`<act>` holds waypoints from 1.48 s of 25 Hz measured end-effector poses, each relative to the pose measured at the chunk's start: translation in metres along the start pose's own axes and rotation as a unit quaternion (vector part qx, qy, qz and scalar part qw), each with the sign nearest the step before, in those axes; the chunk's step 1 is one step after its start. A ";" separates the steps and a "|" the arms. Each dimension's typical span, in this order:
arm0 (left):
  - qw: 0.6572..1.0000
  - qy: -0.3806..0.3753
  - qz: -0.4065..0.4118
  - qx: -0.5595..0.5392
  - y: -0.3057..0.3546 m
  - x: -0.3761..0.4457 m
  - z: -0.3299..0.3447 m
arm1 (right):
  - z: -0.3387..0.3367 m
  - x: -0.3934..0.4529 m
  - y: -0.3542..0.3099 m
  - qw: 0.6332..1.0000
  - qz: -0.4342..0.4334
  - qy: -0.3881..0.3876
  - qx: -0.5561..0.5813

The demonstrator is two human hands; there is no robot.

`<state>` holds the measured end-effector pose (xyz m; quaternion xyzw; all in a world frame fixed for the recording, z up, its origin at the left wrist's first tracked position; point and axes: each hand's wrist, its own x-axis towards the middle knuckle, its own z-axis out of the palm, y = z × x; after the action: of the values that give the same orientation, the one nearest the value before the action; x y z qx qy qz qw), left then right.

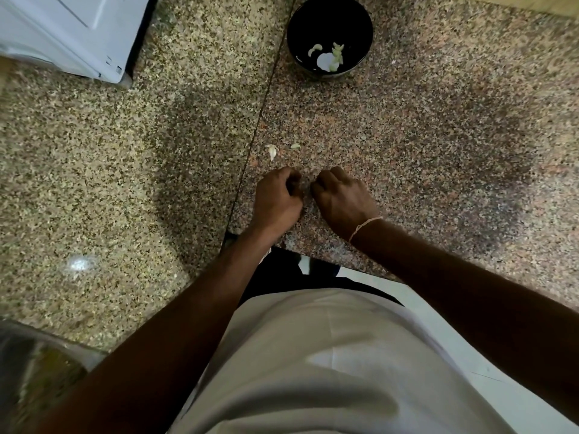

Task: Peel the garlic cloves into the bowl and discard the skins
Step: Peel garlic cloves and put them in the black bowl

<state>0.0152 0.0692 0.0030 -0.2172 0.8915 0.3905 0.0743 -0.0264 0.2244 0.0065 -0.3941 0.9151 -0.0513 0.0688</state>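
My left hand (pixel 277 195) and my right hand (pixel 341 195) are on the granite counter near its front edge, fingers curled, fingertips almost meeting. They pinch a small garlic clove (pixel 305 187) between them, mostly hidden in shadow. An unpeeled garlic clove (pixel 272 151) lies just beyond my left hand. A small pale scrap of skin (pixel 295 146) lies beside it. The black bowl (pixel 297 17) stands at the far side of the counter and holds several peeled cloves (pixel 332 56).
A white appliance (pixel 72 29) occupies the far left corner. A seam (pixel 266 98) runs down the counter between two granite slabs. A clear container (pixel 37 371) sits at the near left. The counter's front edge (pixel 313 255) is right behind my wrists.
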 end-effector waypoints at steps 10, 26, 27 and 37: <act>0.999 0.006 0.033 0.041 0.002 -0.008 0.006 | 0.005 -0.012 0.030 0.789 0.355 0.068 0.496; 0.986 0.023 0.127 0.109 0.017 0.017 0.017 | -0.009 -0.014 0.038 0.459 0.412 0.073 0.783; 0.982 0.009 0.145 0.124 0.016 0.019 0.016 | -0.008 -0.014 0.038 0.460 0.411 0.072 0.784; 0.995 -0.004 0.089 0.040 -0.004 -0.011 0.017 | -0.002 -0.017 0.028 0.457 0.402 0.065 0.790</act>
<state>0.0261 0.0829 -0.0074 -0.1319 0.9221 0.3603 0.0512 -0.0346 0.2562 0.0063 0.2456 0.5409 -0.7446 0.3045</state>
